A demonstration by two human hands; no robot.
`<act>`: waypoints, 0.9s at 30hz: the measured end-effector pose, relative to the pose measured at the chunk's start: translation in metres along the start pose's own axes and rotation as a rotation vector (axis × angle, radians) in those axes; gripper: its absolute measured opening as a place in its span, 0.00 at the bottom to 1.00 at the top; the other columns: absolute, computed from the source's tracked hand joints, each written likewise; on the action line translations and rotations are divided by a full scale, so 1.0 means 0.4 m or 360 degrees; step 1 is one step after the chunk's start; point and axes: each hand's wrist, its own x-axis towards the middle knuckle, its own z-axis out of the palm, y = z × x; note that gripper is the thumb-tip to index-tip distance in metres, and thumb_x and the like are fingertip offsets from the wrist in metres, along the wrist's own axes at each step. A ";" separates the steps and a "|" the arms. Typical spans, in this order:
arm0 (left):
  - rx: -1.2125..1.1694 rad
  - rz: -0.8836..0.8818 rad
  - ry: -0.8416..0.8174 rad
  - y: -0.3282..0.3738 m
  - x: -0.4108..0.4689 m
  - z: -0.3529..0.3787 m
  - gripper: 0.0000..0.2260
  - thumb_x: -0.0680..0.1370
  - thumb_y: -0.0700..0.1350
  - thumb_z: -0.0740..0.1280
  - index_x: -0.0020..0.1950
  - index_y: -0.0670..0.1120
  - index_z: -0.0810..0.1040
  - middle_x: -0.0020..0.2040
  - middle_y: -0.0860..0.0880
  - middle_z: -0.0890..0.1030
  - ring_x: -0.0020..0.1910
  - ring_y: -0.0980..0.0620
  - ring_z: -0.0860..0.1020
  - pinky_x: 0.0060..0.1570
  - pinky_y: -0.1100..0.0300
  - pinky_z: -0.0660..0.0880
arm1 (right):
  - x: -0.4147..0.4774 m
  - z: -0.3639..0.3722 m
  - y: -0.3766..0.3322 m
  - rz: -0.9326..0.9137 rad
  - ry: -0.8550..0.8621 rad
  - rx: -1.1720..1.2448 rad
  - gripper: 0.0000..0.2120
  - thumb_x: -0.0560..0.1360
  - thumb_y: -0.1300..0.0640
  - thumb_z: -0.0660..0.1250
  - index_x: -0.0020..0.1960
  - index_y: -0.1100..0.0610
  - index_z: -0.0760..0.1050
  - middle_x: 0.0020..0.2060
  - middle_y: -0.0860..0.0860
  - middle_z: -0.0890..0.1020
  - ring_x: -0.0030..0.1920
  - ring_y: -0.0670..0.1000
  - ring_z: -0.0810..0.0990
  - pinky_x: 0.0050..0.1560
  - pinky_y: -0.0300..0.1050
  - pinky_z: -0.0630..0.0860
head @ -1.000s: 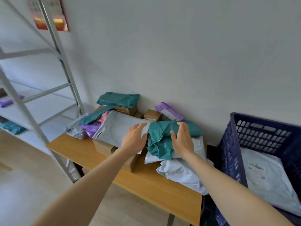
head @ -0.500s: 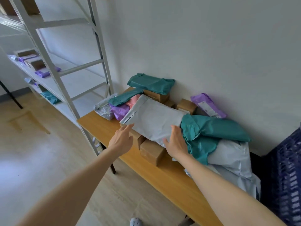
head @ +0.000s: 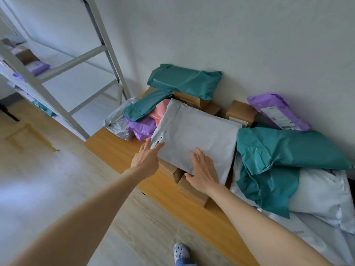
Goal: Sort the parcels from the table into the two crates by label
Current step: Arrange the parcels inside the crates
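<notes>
While left hand [head: 146, 160] and right hand [head: 203, 173] touch the grey mailer [head: 197, 135] open-fingered, gripping nothing, recommend pinching both near corners before lifting.

A small parcel store or mailroom was indicated. At one o'clock a wooden table [head: 107, 143] was heaped with poly mailers [head: 184, 79] in teal, grey, purple and pink, mixed with sealed cardboard boxes [head: 241, 112]; a printed shipping label [head: 278, 117] was carried by one purple mailer [head: 269, 100]. At ten o'clock a grey metal shelving rack [head: 104, 45] was stocked with further parcels [head: 39, 67]. A bare white wall [head: 249, 35] and pale plank floor [head: 34, 189] were seen around.
</notes>
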 end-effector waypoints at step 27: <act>-0.0057 0.0910 -0.0187 -0.166 0.297 -0.217 0.39 0.70 0.26 0.58 0.75 0.58 0.62 0.75 0.49 0.63 0.59 0.47 0.75 0.30 0.67 0.68 | 0.098 -0.105 -0.186 0.0509 0.0811 -0.0183 0.09 0.75 0.64 0.69 0.55 0.62 0.78 0.48 0.57 0.83 0.48 0.57 0.83 0.50 0.48 0.78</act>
